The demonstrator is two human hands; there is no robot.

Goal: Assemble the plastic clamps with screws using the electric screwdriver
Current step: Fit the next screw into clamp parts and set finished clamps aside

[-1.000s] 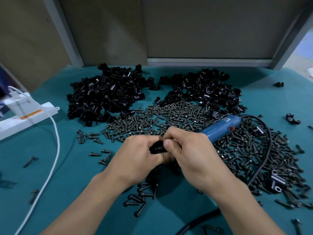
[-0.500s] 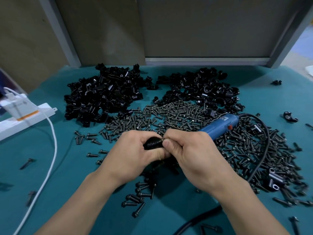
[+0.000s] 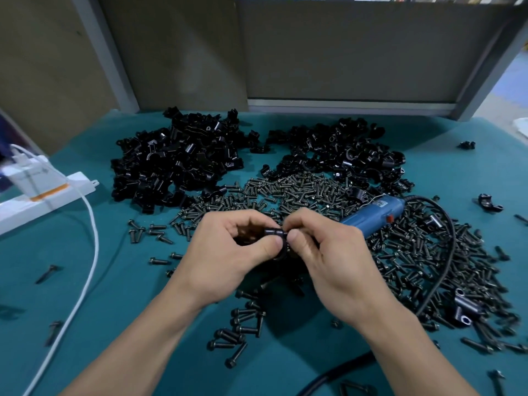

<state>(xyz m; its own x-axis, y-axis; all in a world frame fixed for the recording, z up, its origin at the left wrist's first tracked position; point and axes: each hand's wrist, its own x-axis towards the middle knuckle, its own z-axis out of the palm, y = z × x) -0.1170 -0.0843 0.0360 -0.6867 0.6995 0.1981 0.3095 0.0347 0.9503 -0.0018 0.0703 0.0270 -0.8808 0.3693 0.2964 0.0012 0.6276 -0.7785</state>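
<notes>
change: both hands stay joined at the same spot as half a second ago; the clamp [image 3: 275, 238] now shows more plainly between the two thumbs. the electric screwdriver [image 3: 371, 218] lies as before, untouched.
left hand [image 3: 225, 252]: fingers curled round the clamp, thumb pressed on its near side.
right hand [image 3: 331, 261]: thumb and forefinger pinch the clamp's right end; other fingers curled under. cannot tell whether a screw sits in that pinch.
clamp: one black piece, held off the table [image 3: 120, 298] between both sets of fingertips.
count, clamp heaps: two, left heap [image 3: 183, 164] and right heap [image 3: 343, 152], both beyond the fingers.
count, screws [image 3: 288, 192]: too many to number; one broad spread just beyond and right of the fingers, a small cluster below the wrists.
count, loose clamps: two far right of the fingers [image 3: 490, 202] [image 3: 467, 144]; one more with bright holes [image 3: 464, 311] right of the right wrist.
count, tools: one screwdriver, just behind the right knuckles, with a black cord [image 3: 449, 252] looping right.
edges: grey panels close the table's far side behind the heaps.
room: bare teal cloth left of the left fingers as far as the white cable [image 3: 92, 247] and power strip [image 3: 45, 192]; right side is crowded with screws and cord.
</notes>
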